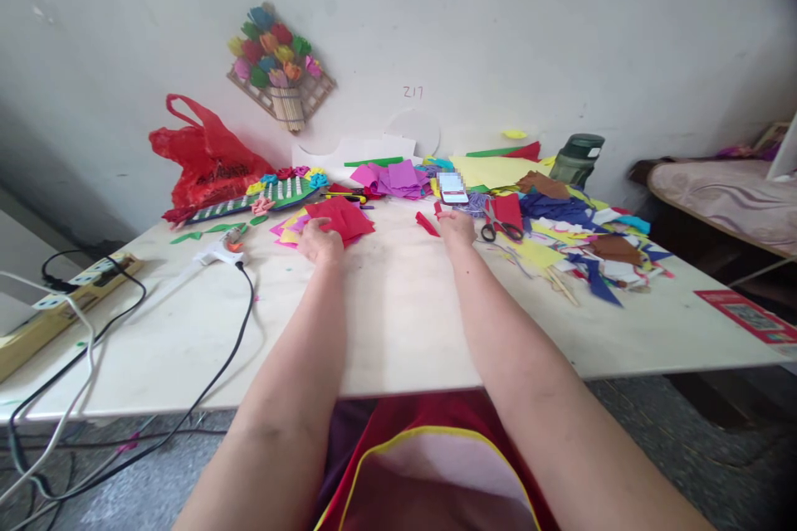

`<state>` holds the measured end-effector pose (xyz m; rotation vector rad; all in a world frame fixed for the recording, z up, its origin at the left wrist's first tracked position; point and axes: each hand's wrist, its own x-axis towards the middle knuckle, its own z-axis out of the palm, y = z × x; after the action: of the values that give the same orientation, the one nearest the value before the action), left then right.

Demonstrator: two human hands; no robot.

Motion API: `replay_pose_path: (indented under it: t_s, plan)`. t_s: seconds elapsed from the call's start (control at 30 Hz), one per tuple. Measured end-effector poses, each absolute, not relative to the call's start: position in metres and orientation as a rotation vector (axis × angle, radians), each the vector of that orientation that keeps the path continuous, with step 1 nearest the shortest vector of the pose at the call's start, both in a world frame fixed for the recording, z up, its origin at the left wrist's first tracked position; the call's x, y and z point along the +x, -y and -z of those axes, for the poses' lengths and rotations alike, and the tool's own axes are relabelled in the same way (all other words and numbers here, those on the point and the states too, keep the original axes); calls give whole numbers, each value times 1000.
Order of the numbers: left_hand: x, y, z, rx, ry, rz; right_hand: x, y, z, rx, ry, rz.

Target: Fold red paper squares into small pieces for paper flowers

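My left hand (pixel 322 242) is at the left side of a stack of coloured paper, its fingers closed at the edge of the red paper (pixel 349 220) on top. Pink and yellow sheets stick out beneath it. On the right, my right hand (pixel 457 228) is closed, with a small folded red paper piece at its fingertips. Just left of that hand a red paper strip (pixel 427 224) lies on the table. Black-handled scissors (pixel 501 228) rest to the right of my right hand, partly over a red sheet.
A white glue gun (pixel 221 250) with a black cord lies at left, near a power strip (pixel 68 299). Behind are a red plastic bag (pixel 202 153), purple paper (pixel 395 179), a phone (pixel 452 187) and a dark bottle (pixel 578 158). Paper scraps (pixel 598 241) are heaped at right.
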<state>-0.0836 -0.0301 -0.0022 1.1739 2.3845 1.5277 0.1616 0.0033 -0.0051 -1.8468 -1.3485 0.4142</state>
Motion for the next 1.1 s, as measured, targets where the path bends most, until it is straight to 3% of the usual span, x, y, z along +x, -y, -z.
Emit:
replay_pose_path:
  t_s: [0.3, 0.67, 1.1]
  plan:
    - [-94, 34, 2, 959, -2455, -1441, 153, 8, -1, -2070, 1347, -216]
    - [-80, 33, 6, 1366, -2575, -1153, 118, 25, -2, -1766, 1703, 166]
    - [-82, 23, 15, 1428, -2660, -1031, 96, 33, 2, -1689, 2019, 118]
